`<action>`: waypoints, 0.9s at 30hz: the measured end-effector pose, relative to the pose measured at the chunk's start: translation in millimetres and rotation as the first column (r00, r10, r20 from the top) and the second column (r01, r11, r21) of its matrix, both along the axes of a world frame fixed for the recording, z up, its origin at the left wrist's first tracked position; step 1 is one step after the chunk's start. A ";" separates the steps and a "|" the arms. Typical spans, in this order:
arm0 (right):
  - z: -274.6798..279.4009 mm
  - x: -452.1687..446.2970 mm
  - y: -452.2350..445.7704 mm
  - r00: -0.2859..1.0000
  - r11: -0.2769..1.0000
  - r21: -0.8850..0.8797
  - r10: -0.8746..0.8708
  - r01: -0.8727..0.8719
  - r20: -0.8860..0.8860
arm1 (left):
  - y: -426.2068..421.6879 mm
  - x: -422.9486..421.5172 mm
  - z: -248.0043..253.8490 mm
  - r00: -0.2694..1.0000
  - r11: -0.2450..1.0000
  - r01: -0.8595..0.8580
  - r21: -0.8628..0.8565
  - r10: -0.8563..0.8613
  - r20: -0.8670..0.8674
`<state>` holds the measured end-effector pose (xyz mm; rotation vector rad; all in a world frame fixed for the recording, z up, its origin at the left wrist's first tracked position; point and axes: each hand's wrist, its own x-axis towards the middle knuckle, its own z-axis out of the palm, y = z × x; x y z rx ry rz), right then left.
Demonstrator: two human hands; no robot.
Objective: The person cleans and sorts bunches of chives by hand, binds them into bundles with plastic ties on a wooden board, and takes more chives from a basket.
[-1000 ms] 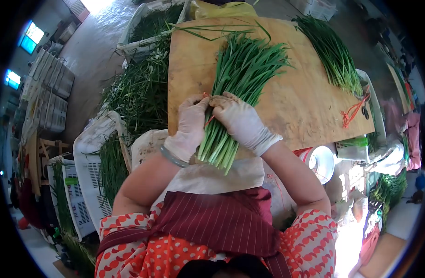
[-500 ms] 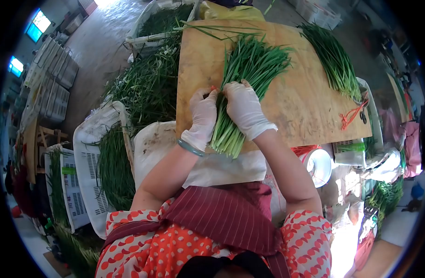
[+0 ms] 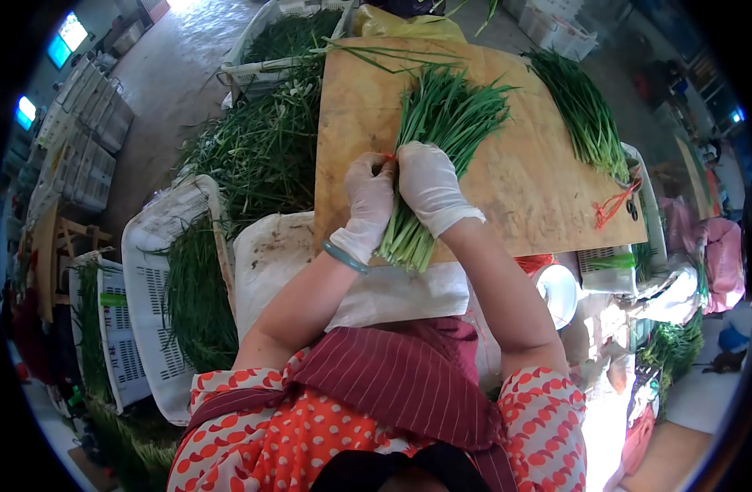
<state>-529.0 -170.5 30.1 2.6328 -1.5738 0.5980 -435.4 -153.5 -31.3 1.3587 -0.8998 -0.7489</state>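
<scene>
Fingers of the left hand [image 3: 371,193] are pinched narrow on a red tie [image 3: 390,157], at the left side of the green bunch [image 3: 451,108]. It seems best to keep the tie snug and level, stems pressed evenly. The bunch lies on the bench [image 3: 548,189], long axis going away and slanting right, leaf tips far, stem ends toward the person. Over it bends the right hand [image 3: 429,182]; its fingertips are hidden, so I cannot tell their grip.

Wooden board [image 3: 540,197], leafy bunch [image 3: 449,115] at middle, another bunch [image 3: 585,123] at right, red string [image 3: 612,205], loose leaves [image 3: 392,56]
</scene>
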 end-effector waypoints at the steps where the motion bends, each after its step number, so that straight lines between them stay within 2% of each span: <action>1: -4.0 -1.8 -0.3 1.000 1.000 -0.002 -0.002 0.002 -0.002 | 2.5 -0.1 4.3 0.992 1.000 0.008 -0.001 -0.008 0.123; 2: -10.0 -4.2 -1.7 0.996 0.999 -0.023 0.034 -0.032 0.082 | 3.6 -0.9 7.2 0.993 1.000 0.010 -0.004 -0.010 0.120; 3: -14.1 -6.0 -2.4 0.984 0.997 -0.046 0.071 -0.064 0.164 | 4.5 -1.8 9.6 0.971 0.997 0.000 -0.073 0.018 0.237; 4: -16.0 -6.8 -1.0 0.984 0.997 -0.045 0.067 -0.060 0.163 | 6.4 -2.4 11.6 0.936 0.990 -0.001 -0.139 0.050 0.350; 7: -17.6 -10.1 3.3 0.962 0.990 -0.127 0.096 -0.065 0.255 | 11.2 -1.5 17.7 0.907 0.983 0.044 -0.180 0.036 0.419; 8: -16.5 -11.2 4.5 0.965 0.990 -0.130 0.094 -0.064 0.246 | 10.0 -2.0 14.5 0.907 0.983 0.043 -0.181 0.037 0.419; 10: -15.7 -13.6 6.3 0.967 0.989 -0.132 0.094 -0.064 0.236 | 8.6 -3.5 10.6 0.994 0.988 0.036 -0.150 -0.020 0.104; 11: -15.8 -14.5 6.5 0.967 0.990 -0.121 0.095 -0.068 0.238 | 10.6 -3.0 13.4 0.994 0.988 0.034 -0.151 -0.019 0.105; 13: -16.4 -14.6 7.4 0.965 0.991 -0.111 0.097 -0.072 0.242 | 17.7 -1.2 21.3 0.979 0.994 0.101 -0.045 -0.091 0.180; 17: -18.7 -14.4 7.0 0.941 0.989 -0.119 0.124 -0.090 0.314 | 19.4 3.9 17.3 0.954 0.985 0.127 -0.119 -0.089 0.285; 18: -18.8 -14.1 6.1 0.923 0.987 -0.124 0.136 -0.097 0.361 | 19.0 8.8 19.0 0.969 0.969 0.235 -0.083 -0.226 0.098; 19: -19.5 -13.9 6.0 0.922 0.988 -0.123 0.135 -0.096 0.364 | 18.9 11.8 22.4 0.933 0.937 0.343 -0.068 -0.348 -0.093; 20: -19.9 -13.4 5.9 0.920 0.986 -0.134 0.141 -0.097 0.366 | 19.4 12.8 27.6 0.933 0.937 0.344 -0.066 -0.349 -0.089; 22: -20.3 -12.8 6.7 0.917 0.985 -0.142 0.145 -0.098 0.371 | 22.1 13.6 37.6 0.858 0.928 0.371 -0.023 -0.353 -0.374; 27: -16.6 -15.4 8.3 0.881 0.987 -0.094 0.160 -0.132 0.446 | 13.7 10.8 24.7 0.895 0.948 0.315 -0.052 -0.315 -0.315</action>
